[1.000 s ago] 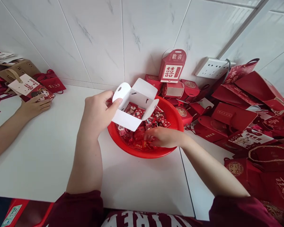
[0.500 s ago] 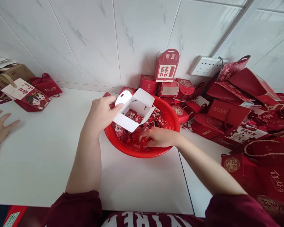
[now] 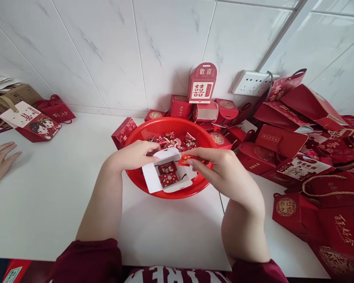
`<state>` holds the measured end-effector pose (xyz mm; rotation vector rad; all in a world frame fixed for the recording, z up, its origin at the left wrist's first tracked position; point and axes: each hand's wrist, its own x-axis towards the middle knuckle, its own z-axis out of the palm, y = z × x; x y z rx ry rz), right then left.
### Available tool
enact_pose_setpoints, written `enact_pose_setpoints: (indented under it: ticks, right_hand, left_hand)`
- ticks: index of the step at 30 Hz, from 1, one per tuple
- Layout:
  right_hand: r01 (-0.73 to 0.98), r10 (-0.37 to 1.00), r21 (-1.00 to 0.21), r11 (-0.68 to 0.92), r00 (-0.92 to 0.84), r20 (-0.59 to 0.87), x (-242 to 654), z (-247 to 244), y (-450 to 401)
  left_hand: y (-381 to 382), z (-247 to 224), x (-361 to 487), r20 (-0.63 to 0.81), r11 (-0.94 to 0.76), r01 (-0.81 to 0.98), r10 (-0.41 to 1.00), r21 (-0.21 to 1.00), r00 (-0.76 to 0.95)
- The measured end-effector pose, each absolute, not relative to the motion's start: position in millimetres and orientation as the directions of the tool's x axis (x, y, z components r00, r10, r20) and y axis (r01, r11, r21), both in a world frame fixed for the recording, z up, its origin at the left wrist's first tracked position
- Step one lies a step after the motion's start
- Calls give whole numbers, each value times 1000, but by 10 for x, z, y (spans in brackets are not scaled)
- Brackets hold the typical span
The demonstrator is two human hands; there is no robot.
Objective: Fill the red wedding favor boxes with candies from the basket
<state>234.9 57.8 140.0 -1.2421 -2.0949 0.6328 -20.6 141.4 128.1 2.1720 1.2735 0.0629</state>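
My left hand [image 3: 135, 155] grips the far edge of an open paper candy box [image 3: 152, 177], white inside, tilted over the front of a red plastic basket [image 3: 171, 195]. Dark red wrapped candies [image 3: 168, 173] lie inside the box. Pinched between the thumb and fingers of my right hand [image 3: 224, 169] is a bright red wrapped candy [image 3: 185, 160], held just above the box's right side. More wrapped candies [image 3: 177, 142] lie in the basket behind the box, partly hidden by it and by my hands.
Red gift boxes [image 3: 205, 84] stand behind the basket by the tiled wall. A heap of red gift bags and boxes [image 3: 283, 143] fills the right side, near a white power strip [image 3: 251, 83]. At left lie another gift box [image 3: 37, 124] and another person's hand [image 3: 1, 161].
My right hand has come up out of the basket with a red candy and moved to the box. My left hand has lowered and tilted the box toward me.
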Motion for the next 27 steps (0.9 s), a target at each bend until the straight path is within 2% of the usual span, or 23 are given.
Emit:
enact_pose_setpoints:
  ticks: [5, 8, 12, 16, 20, 23, 27]
  right_hand:
    - [765, 934, -539, 353, -324, 152, 1974, 1110, 750]
    - [771, 907, -491, 405, -406, 110, 1784, 935, 845]
    - [642, 858, -593, 486, -481, 183, 1828, 948, 862]
    - [541, 859, -671, 507, -384, 339, 2080, 1150, 808]
    - [567, 859, -652, 504, -250, 447, 2281, 1232, 829]
    - [619, 891, -649, 442, -221, 397, 2376, 1177, 917]
    - [711, 942, -625, 322, -177, 284, 2447, 1118, 1024]
  left_hand:
    - [1438, 1265, -215, -267, -337, 774, 802, 536, 535]
    - [1472, 1225, -241, -280, -325, 757, 788, 566, 548]
    - [1505, 1201, -289, -290, -327, 767, 787, 553, 545]
    - [1502, 1227, -278, -207, -351, 764, 825, 541, 526]
    - [1510, 1203, -248, -108, -268, 694, 888, 669, 448]
    - [1537, 1153, -267, -106, -162, 585, 912, 795, 396]
    - [1534, 1171, -320, -139, -8, 508, 958, 861, 252]
